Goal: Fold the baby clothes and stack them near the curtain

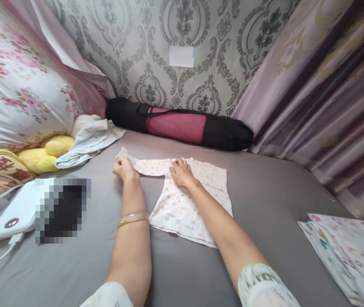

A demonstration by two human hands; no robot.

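Observation:
A small white patterned shirt [182,209] lies spread on the grey bed sheet, one sleeve stretched out to the left. My left hand [125,169] is closed on the end of that sleeve, and the cuff pokes out above the fingers. At the shoulder, near the shirt's upper middle, my right hand [181,172] rests on the cloth with its fingers bent; whether it pinches the fabric cannot be made out. The shirt's right side appears folded over, with no sleeve showing there. My right forearm covers part of the shirt's body.
A black and pink rolled bag [175,124] lies along the wall. At the left are a floral pillow [18,94], yellow plush [46,155], a crumpled light cloth [89,140], a white power bank [17,213] and a blurred dark object. Folded printed cloths [354,256] sit at the right.

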